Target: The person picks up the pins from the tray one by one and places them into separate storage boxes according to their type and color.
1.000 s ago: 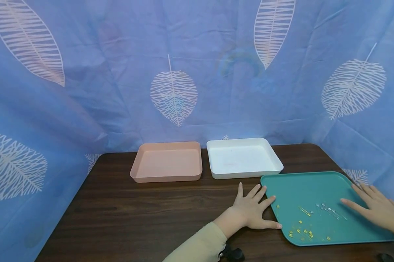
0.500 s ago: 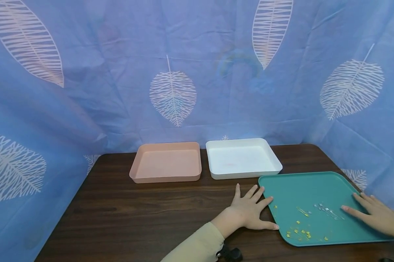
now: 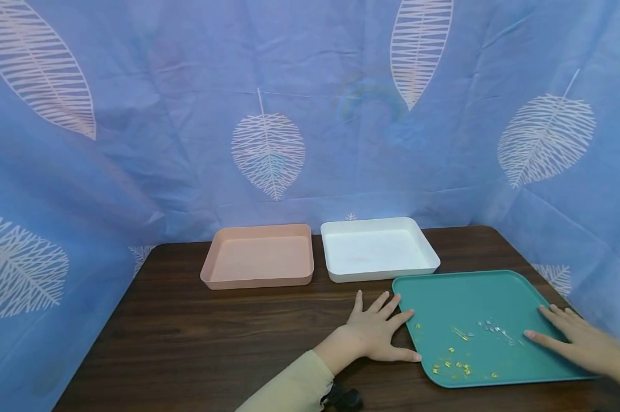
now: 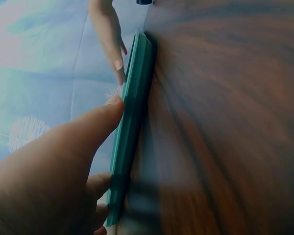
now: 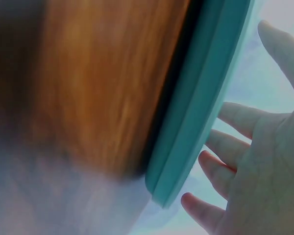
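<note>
In the head view, a teal tray (image 3: 474,294) lies flat at the right of the table. Small yellow pieces (image 3: 466,369) are scattered near its front left corner, and thin silvery pin-like pieces (image 3: 506,333) lie around its middle. My left hand (image 3: 374,335) has its fingers spread along the tray's left rim; in the left wrist view the thumb (image 4: 115,104) is right at the teal edge (image 4: 132,107). Over the opposite side reaches my right hand (image 3: 580,341), fingers extended. The right wrist view has these fingers (image 5: 237,117) close against the tray's outer side (image 5: 201,98).
Behind, a pink tray (image 3: 260,257) and a white tray (image 3: 379,249) stand side by side at the table's back edge. The teal tray's back left corner is close to the white one. Blue leaf-patterned cloth (image 3: 320,143) hangs behind the dark wooden table (image 3: 196,343).
The teal tray has slid a little left along the table, with both hands moving along with it. The right hand has come lower onto the tray's right side. The camera view has shifted slightly.
</note>
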Motion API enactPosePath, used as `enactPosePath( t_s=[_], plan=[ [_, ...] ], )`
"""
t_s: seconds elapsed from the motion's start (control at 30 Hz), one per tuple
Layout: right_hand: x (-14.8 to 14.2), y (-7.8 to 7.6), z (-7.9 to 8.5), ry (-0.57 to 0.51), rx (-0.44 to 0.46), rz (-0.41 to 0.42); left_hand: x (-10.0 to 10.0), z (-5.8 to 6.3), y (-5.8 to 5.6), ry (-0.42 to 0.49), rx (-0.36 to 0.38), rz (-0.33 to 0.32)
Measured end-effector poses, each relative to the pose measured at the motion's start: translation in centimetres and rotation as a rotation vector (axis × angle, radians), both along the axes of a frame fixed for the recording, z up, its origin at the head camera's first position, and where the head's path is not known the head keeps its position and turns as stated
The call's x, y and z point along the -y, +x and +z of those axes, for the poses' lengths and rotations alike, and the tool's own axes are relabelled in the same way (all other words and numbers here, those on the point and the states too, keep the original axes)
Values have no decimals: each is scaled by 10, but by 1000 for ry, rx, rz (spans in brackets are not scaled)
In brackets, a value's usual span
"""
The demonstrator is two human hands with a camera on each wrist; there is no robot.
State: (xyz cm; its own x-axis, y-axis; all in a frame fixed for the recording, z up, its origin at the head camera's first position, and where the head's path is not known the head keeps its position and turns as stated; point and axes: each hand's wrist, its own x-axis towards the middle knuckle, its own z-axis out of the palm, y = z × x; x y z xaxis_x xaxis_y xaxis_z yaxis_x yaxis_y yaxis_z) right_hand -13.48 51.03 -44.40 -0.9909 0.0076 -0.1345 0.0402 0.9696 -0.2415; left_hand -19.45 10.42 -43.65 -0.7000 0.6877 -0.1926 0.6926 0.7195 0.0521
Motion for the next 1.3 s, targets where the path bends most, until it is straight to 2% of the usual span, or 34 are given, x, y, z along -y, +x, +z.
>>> enactPosePath(
  t_s=[0.4,0.63,0.97,1.3],
  plan=[
    [32,6,0,37,-53,75,46,0,-3,81,64,-6],
    [55,11,-1,52,-89,135,72,0,-2,114,71,1],
    [83,20,-2,15,-132,235,110,-1,2,150,85,43],
    [118,26,4,-14,-191,353,152,0,7,140,51,98]
  ],
)
